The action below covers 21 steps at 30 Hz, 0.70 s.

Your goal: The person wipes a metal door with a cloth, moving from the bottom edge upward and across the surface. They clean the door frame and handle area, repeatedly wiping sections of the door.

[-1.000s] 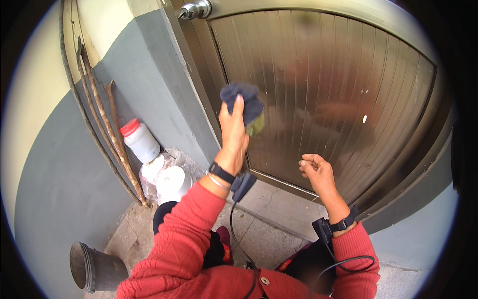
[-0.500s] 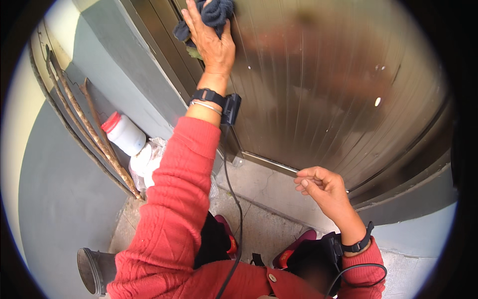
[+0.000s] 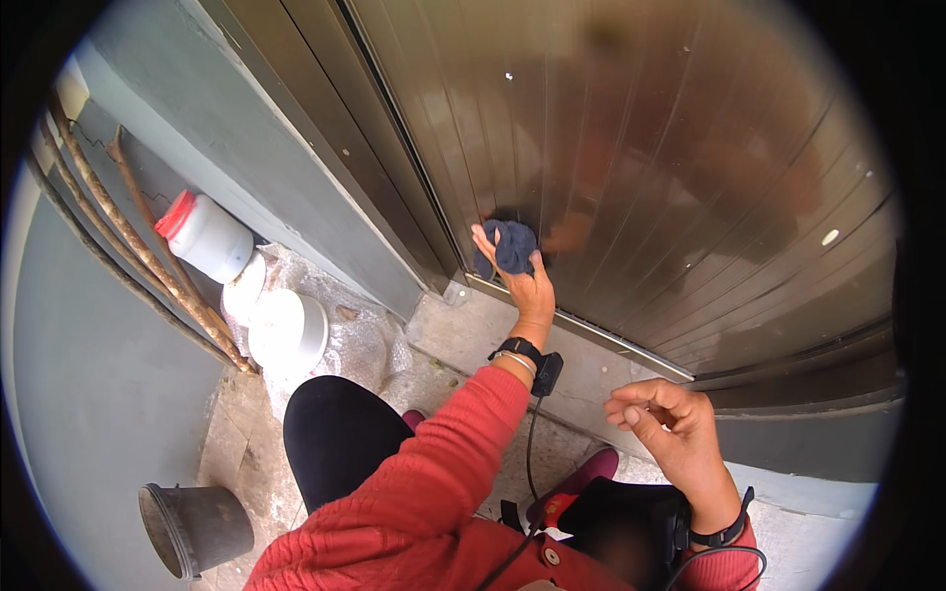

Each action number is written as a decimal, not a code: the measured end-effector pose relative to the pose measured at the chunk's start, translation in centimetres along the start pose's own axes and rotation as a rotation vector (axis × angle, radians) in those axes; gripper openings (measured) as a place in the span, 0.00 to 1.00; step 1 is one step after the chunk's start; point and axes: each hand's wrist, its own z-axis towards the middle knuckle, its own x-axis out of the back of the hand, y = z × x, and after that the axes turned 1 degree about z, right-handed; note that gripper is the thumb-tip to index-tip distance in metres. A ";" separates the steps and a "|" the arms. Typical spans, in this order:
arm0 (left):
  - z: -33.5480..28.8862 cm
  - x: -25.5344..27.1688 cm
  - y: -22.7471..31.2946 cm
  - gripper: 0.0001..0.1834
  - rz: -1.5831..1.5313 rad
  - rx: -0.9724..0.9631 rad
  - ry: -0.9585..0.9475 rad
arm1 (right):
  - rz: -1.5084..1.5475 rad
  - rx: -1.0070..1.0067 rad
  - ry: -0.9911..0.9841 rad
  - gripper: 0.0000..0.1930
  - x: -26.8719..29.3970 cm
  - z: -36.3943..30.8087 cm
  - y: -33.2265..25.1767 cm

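My left hand [image 3: 529, 291] presses a bunched dark blue cloth [image 3: 514, 246] against the lower part of a shiny brown metal door [image 3: 631, 197], near its left edge. The cloth sits under the palm and between the fingers, and the door mirrors it faintly. Off to the right, my right hand [image 3: 670, 428] hangs in the air in front of the door's bottom edge. Its fingers are loosely bent, with the thumb a little apart from them, and nothing shows in it.
A grey bucket [image 3: 202, 532] stands at lower left. Long sticks [image 3: 148, 256] lean on the wall beside a white jar with a red lid [image 3: 209, 239], a white tub [image 3: 288, 333] and clear bubble wrap [image 3: 360, 345]. A stone doorstep [image 3: 591, 360] runs below the door.
My left hand has brought the cloth down the door from high up to near its foot. My left knee has come into view, bent. The right hand has sunk slightly.
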 end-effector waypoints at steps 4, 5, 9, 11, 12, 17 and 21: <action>-4.7 -0.5 -3.8 0.39 -0.117 0.388 0.007 | -0.077 -0.003 0.008 0.09 0.1 0.6 1.0; -5.6 -0.7 -4.6 0.37 -0.022 0.400 0.068 | -0.080 -0.019 0.011 0.08 0.2 0.6 1.2; -7.4 -0.3 -7.0 0.41 0.059 0.869 0.010 | -0.090 -0.052 0.036 0.07 0.6 0.7 2.0; -7.0 -0.5 -7.0 0.42 -0.031 0.889 0.107 | -0.123 -0.048 0.040 0.07 0.7 0.8 2.2; -6.4 -0.6 -6.7 0.43 -0.043 1.014 0.099 | -0.134 -0.044 0.042 0.07 0.7 0.8 2.3; -1.1 -0.7 -3.0 0.49 -0.433 1.137 0.320 | -0.212 0.000 -0.002 0.07 0.7 0.4 2.1; 3.8 0.6 2.7 0.49 -0.524 0.838 0.205 | -0.226 0.043 -0.035 0.07 0.4 0.4 1.7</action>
